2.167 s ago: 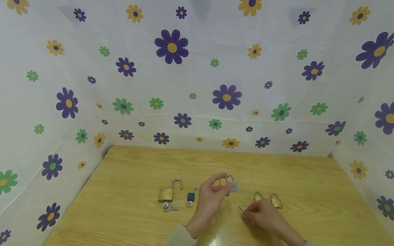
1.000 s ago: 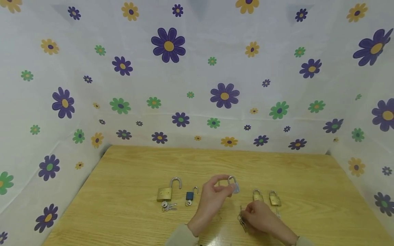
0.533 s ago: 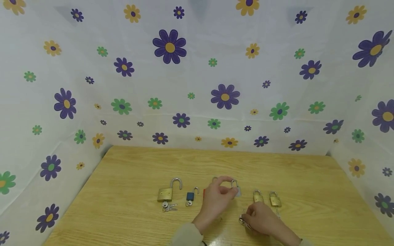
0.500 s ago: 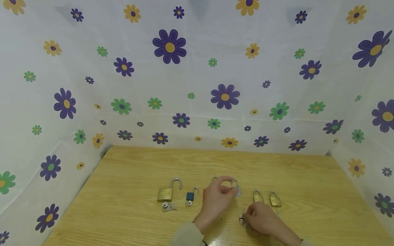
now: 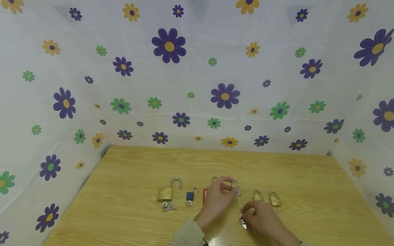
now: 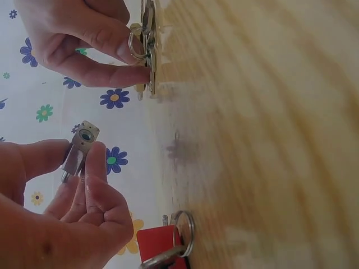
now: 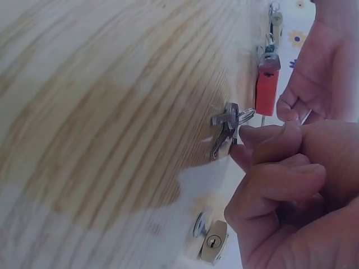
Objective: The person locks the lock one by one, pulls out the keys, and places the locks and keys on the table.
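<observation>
My left hand (image 5: pixel 217 201) holds up a small silver padlock (image 5: pixel 236 190) by its body, thumb on one side and fingers on the other. In the left wrist view the padlock's keyhole face (image 6: pixel 86 135) is turned toward the other hand. My right hand (image 5: pixel 261 218) pinches a bunch of keys (image 5: pixel 243 222) on a ring (image 6: pixel 136 45), low at the tabletop. The keys (image 7: pixel 227 124) fan out beyond the fingertips in the right wrist view. Behind my left hand a red padlock (image 7: pixel 267 84) is mostly hidden in the head view.
To the left lie a large brass padlock (image 5: pixel 165 194) with its shackle open, keys beside it, and a small blue padlock (image 5: pixel 189 196), also open. Two brass padlocks stand right: one (image 5: pixel 258 194) partly behind my right hand, the other (image 5: pixel 275 200) farther right. Flowered cloth (image 5: pixel 184 75) encloses the table.
My left hand has shifted slightly right and down with the silver padlock, uncovering the red padlock's edge. My right hand's fingers have shifted on the keys, which now hang at a different angle.
</observation>
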Demonstrator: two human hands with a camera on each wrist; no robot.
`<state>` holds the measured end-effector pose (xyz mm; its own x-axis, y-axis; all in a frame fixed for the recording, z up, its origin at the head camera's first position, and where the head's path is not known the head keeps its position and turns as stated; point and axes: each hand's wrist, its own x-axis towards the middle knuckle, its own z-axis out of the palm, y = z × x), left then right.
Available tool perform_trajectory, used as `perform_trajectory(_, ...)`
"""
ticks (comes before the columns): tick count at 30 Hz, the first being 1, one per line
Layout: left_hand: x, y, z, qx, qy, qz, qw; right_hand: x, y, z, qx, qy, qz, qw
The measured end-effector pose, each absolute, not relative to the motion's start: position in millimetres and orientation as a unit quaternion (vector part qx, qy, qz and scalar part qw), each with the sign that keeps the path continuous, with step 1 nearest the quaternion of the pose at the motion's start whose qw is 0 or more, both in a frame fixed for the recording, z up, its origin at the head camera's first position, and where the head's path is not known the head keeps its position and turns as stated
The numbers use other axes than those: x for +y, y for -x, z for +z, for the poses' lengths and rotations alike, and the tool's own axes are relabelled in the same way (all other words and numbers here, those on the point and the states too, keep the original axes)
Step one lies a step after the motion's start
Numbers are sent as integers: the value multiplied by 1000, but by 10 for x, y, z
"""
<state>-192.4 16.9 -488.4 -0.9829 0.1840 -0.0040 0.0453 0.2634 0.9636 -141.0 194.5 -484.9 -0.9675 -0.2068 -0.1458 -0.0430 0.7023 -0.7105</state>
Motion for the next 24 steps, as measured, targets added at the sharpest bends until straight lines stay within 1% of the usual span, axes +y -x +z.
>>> perform_trajectory(6,209,1953,-4895,814,-88,569,74,1962,1398,-4819,913,76,-384,117)
perform_trajectory(11,274,1981,-4859,841,-92,529,75,2049,1396,-4770,915,67,-380,116)
perform_trajectory(18,339,1997,-4854,865,-86,490,71,2150,1355,-4733,922,69,-368,100)
perform_trajectory(24,371,1980,-4889,875,-105,467,71,2174,1329,-4728,926,71,-360,84)
